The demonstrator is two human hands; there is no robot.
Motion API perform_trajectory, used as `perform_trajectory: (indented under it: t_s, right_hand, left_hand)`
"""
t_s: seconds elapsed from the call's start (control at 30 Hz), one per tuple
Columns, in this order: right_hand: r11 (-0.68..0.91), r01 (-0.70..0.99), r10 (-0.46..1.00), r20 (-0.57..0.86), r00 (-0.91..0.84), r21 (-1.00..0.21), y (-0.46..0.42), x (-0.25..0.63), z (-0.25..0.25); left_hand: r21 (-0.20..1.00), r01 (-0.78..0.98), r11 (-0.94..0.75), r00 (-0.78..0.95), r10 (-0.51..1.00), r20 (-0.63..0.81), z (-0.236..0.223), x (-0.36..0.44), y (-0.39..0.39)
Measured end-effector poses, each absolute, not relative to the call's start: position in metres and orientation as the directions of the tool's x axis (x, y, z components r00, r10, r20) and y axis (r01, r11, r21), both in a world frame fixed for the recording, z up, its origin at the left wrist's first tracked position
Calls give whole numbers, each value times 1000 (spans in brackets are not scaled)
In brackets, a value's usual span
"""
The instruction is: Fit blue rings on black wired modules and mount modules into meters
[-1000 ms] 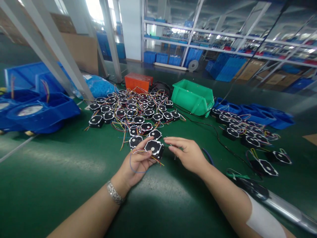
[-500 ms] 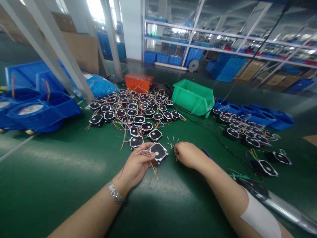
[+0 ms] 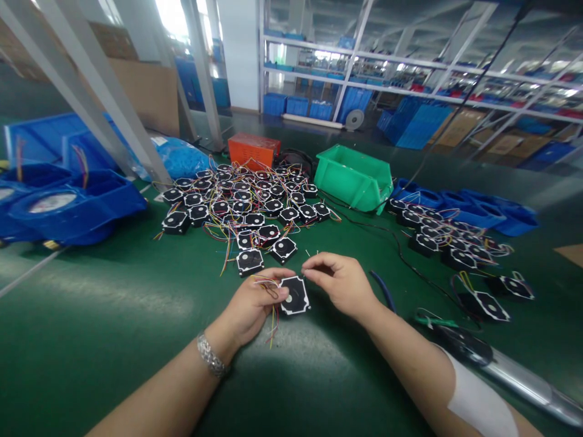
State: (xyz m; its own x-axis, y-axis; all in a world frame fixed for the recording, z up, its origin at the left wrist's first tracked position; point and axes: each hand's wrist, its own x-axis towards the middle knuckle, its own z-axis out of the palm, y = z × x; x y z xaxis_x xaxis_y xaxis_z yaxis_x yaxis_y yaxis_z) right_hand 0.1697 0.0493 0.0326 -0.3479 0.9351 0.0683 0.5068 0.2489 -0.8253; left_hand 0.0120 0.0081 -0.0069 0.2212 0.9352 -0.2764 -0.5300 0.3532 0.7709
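The left hand (image 3: 252, 303), low in the centre of the frame, is closed around a black unit with white edging (image 3: 298, 297), its thumb on the face. Half a second ago the unit sat slightly higher and was turned differently; its loose wires (image 3: 274, 328) now hang below the fingers. The right hand (image 3: 340, 282), just right of centre, has moved from beside the scattered screws (image 3: 307, 254) to the unit's upper right corner, and now hides most of them. Its thumb and forefinger are nearly together; whether they pinch anything is too small to tell. Beyond, as before, a cluster of similar units (image 3: 253, 220) fills the middle, with the green bin (image 3: 341, 188) right of it, the orange box (image 3: 252, 150) behind and blue housings (image 3: 100, 203) at the left edge.
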Motion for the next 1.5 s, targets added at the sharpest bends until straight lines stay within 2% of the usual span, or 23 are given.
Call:
perform_trajectory:
  t_s: [0.07,0.2,0.27,0.33,0.43,0.5,0.6,0.7,0.8,0.87,0.97,1.07,1.17,1.33,1.5]
  right_hand:
    - [333,524,919,144,-368,-784,46,168,31]
    - [545,560,830,306,-467,-624,45,169,26]
    - [622,527,770,327,-548,-580,45,171,25]
    - [623,512,758,297,-580,-591,47,172,24]
    - [534,611,820,183,-542,-585,50,173,20]
    - [508,678,830,92,-550,-532,50,170,15]
    - [569,710,788,28,-615,-415,45,161,5]
    - [624,726,759,6,-651,-289,41,151,-4]
    - [662,711,726,-30,-687,-237,41,148,-9]
    - [635,720,750,2,-661,-280,44,151,-8]
    - [482,707,862,138,-487,-517,48,158,2]
    - [345,534,930,204,-306,-772,47,164,16]
    - [242,339,953,156,-261,-909,40,163,25]
    - [298,246,910,196,-366,-922,33,157,25]
    - [384,351,878,220,-425,-854,34,156,24]
  left_hand:
    - [769,-532,355,226,934,-276,-8,12,8]
    - [763,-546,346,223,938,-266,-11,12,7]
    - [753,-569,331,219,943,-249,-12,11,8]
    - [734,-600,317,205,948,-242,-9,8,10]
    - [703,-662,260,125,963,-239,-2,2,14]
    - [685,-701,197,44,971,-234,3,-2,17]
    - [673,-725,144,-27,971,-238,7,-6,19]
    - [685,-713,153,-7,975,-224,6,-6,19]
    - [709,-685,167,31,979,-201,4,-5,18]
    - [731,-662,164,37,982,-186,3,-4,17]
    - [775,-607,175,58,983,-177,1,-2,16]
    - [818,-534,211,118,977,-175,-1,0,14]
    - [856,-472,212,159,975,-154,-2,3,12]
    - [851,-481,212,245,964,-101,-1,6,9]
    - [868,-441,227,254,959,-122,0,9,9]
